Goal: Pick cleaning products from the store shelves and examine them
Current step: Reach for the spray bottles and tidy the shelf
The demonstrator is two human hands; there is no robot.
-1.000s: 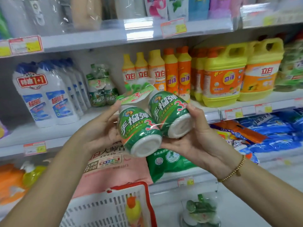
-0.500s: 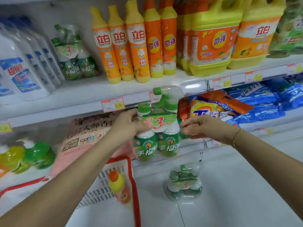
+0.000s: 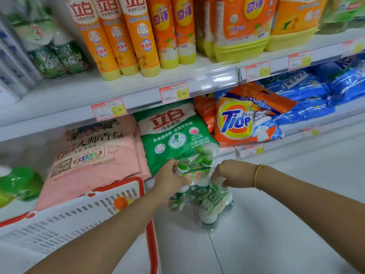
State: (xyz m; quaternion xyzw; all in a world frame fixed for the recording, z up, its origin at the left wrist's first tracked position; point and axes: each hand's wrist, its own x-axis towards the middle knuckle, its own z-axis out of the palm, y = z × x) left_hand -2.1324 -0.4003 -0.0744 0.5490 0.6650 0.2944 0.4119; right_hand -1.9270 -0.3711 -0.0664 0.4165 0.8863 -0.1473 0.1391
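Store shelves (image 3: 207, 76) fill the background above a white tiled floor (image 3: 286, 234). Low in front of them, both hands hold a pack (image 3: 194, 174) of green-labelled spray bottles sealed in clear wrap, upright, with a "3" on its band. The left grip (image 3: 169, 178) is curled round the pack's left side at the bottle necks. The right grip (image 3: 233, 173) is closed on the wrap at the pack's right side, and a gold bracelet (image 3: 256, 177) sits on that wrist.

Just right of and below the pack, a second pack (image 3: 207, 216) of the same kind stands on the floor; whether the two touch is unclear. Left of the pack is a white basket (image 3: 79, 220) with a red rim, holding an orange-capped bottle (image 3: 120, 202). Behind the pack lies a green bag (image 3: 173, 131), with a pink bag (image 3: 94, 155) further left and a Tide bag (image 3: 235, 123) and blue bags (image 3: 306, 91) to the right. Above the pack, on the higher shelf, stand orange bottles (image 3: 118, 36) with yellow bases, and price tags (image 3: 108, 109) hang on the shelf edge.
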